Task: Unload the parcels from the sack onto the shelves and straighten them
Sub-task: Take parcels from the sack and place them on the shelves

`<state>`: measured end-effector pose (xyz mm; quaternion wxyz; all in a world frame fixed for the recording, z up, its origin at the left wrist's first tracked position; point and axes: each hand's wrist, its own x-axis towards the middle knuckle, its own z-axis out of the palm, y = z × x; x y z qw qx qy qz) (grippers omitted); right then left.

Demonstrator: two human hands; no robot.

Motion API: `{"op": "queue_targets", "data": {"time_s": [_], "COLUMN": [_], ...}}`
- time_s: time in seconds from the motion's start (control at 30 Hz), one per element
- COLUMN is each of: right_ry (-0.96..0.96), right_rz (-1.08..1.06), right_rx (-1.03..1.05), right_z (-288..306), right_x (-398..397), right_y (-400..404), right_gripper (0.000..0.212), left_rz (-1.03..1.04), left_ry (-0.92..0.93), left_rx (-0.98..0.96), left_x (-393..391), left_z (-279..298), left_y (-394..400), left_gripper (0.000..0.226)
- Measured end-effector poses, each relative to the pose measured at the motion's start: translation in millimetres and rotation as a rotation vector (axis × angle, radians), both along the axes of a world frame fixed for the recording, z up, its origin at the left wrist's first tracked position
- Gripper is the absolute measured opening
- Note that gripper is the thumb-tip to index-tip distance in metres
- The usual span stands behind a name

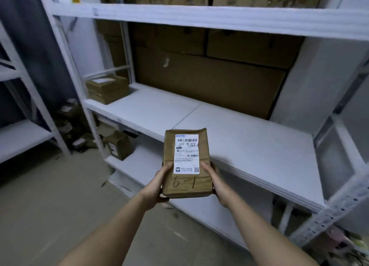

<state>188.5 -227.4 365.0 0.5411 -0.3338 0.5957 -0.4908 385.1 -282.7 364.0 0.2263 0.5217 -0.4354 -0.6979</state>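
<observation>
I hold a brown paper parcel (186, 178) with a white shipping label and "6-1" handwritten on it. My left hand (157, 188) grips its left edge and my right hand (216, 183) grips its right edge. The parcel hangs in the air just in front of the white middle shelf (249, 142), label facing me. A stack of similar brown parcels (107, 89) lies at the far left end of that shelf. The sack is not in view.
Large cardboard boxes (209, 82) stand behind the shelf. A lower shelf (139, 166) holds a brown parcel (118, 148) at its left. More parcels (73, 124) are piled on the floor by the left post. Another white rack (22, 138) stands at left.
</observation>
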Motion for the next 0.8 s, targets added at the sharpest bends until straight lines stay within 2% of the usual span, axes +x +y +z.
{"op": "queue_targets", "data": {"time_s": [0.1,0.27,0.43,0.67,0.8], "right_ry": [-0.002,-0.012,-0.014,-0.055,-0.029], "right_rz": [0.040,0.108,0.188,0.180,0.176], "right_rx": [-0.056,-0.124,-0.211,-0.359,-0.450], "right_z": [18.9,62.2,98.6,141.3,172.2], "right_x": [62.1,152.7,221.6,286.8,309.0], "right_y": [-51.5,-126.4,-194.6,-295.2,-359.5], "right_gripper": [0.087,0.085,0.086,0.051,0.061], "left_rz": [0.090,0.176,0.286,0.319,0.298], "left_ry": [-0.008,-0.034,-0.016,-0.010,0.004], "left_rx": [-0.086,-0.202,-0.297,-0.454,-0.574], "left_x": [58.2,147.5,213.7,273.3,293.5], "left_z": [30.4,80.6,115.2,161.8,196.3], "left_y": [-37.3,-87.3,-140.9,-233.4,-298.6], "left_gripper": [0.057,0.079,0.051,0.046,0.042]}}
